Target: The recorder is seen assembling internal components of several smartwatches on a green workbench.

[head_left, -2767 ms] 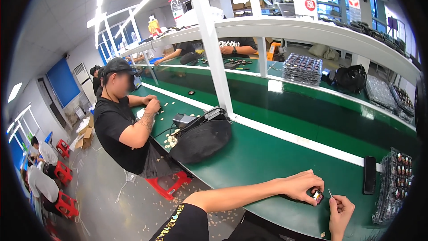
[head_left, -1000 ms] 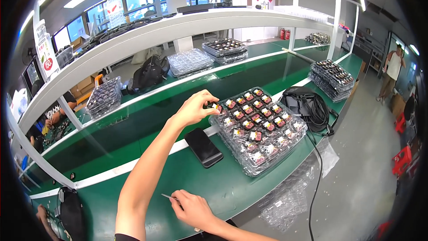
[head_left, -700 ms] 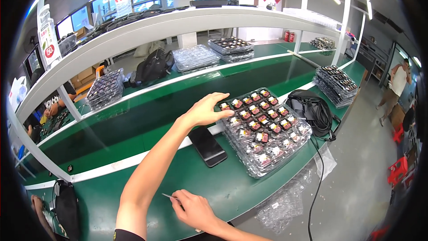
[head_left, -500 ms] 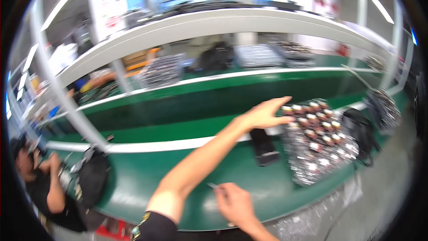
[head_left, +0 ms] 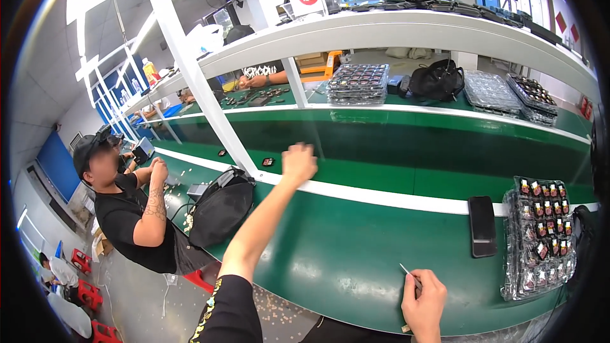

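My left arm stretches forward, and my left hand (head_left: 300, 162) hovers over the green channel behind the white strip. Its fingers look loosely apart with nothing visible in them, though they are a little blurred. Just left of it, on the green surface, lies a small dark square part (head_left: 268, 162). Low at the front edge, my right hand (head_left: 424, 302) is closed around a thin pointed metal tool (head_left: 406, 270), possibly tweezers. Right of that hand stands a stack of clear plastic trays (head_left: 539, 241), the top one filled with several small dark parts. A black smartphone (head_left: 482, 225) lies beside the trays.
A black bag (head_left: 222, 213) sits on the green bench (head_left: 356, 248) at left, near a seated co-worker (head_left: 136, 197). A slanted white post (head_left: 190, 70) and a white shelf (head_left: 406, 32) frame the bench. More trays (head_left: 358, 84) and another bag (head_left: 437, 80) stand behind.
My view has swung left. My left hand has moved from the parts tray to above the green channel near the small dark part. My right hand still holds the thin tool.
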Demonstrator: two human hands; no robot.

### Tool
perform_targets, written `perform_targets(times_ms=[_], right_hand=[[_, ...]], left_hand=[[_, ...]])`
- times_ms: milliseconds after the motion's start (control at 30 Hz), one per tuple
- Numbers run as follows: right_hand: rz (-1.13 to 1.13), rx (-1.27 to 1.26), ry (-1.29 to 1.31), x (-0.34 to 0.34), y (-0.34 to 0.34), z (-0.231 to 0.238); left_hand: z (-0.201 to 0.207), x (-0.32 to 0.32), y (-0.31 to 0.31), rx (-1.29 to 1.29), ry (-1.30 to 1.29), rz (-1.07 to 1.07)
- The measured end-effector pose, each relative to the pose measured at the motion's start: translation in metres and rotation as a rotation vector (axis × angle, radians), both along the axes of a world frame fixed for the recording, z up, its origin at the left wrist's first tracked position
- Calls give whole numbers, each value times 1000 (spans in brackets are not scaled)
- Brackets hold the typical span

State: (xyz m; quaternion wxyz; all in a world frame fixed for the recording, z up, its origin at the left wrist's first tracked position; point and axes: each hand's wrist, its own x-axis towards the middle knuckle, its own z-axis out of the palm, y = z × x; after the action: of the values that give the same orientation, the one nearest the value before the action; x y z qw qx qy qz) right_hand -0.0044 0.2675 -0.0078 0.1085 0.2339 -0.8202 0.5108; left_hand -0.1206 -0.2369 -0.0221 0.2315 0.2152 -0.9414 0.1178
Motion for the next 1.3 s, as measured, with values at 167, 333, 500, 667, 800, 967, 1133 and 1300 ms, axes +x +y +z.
perform_targets(times_ms=[167, 333, 500, 667, 800, 967, 1133, 1300], right_hand=[[-32, 65, -31, 1, 1, 0], [-16, 54, -40, 4, -2, 8], [-35, 40, -115, -3, 4, 0], [-41, -122, -269, -7, 1, -2], [-59, -83, -223, -5, 6, -3], [-31, -99, -222, -6, 3, -5], [-24, -53, -196, -5, 5, -2], [65, 12, -99, -7, 6, -2]], left_hand=[[-14, 44, -86, 16, -229, 382], [-12, 48, -73, 178, -18, 162], [30, 59, 98, 586, 7, -680], [41, 105, 213, 914, -380, -1131], [25, 110, 229, 1044, -434, -1220], [24, 116, 232, 797, -209, -1184], [31, 122, 239, 693, -225, -1020], [25, 123, 235, 630, -231, -1023]])
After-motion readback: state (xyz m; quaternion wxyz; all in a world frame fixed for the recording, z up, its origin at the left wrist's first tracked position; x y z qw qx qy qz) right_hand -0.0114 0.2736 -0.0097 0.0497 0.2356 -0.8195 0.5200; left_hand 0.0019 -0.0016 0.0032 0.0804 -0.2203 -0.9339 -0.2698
